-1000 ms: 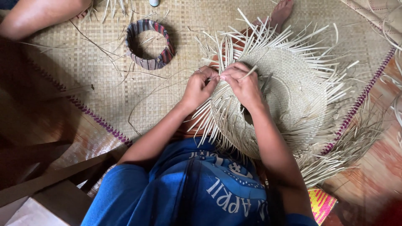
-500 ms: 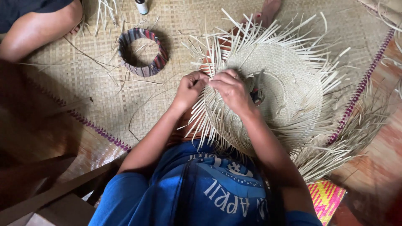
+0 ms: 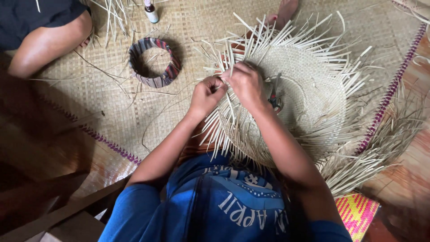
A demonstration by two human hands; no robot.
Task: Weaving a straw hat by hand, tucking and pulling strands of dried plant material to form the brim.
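A round woven straw piece (image 3: 309, 89) with loose pale strips sticking out all around lies over my lap on the mat. My left hand (image 3: 207, 95) pinches loose straw strips (image 3: 224, 76) at its left edge. Touching it, my right hand (image 3: 245, 83) grips the same strips from the right. Small pliers or scissors with dark handles (image 3: 275, 99) lie on the woven piece just right of my right hand.
A striped woven ring (image 3: 154, 62) lies on the straw mat (image 3: 112, 112) to the left. A small bottle (image 3: 151, 10) stands at the top. Another person's leg (image 3: 45, 42) rests at top left. A pink-yellow woven patch (image 3: 356, 213) shows at bottom right.
Both hands have shifted slightly along the rim while working the strips; the view has shifted, so the ring and the other person's leg sit lower in the picture.
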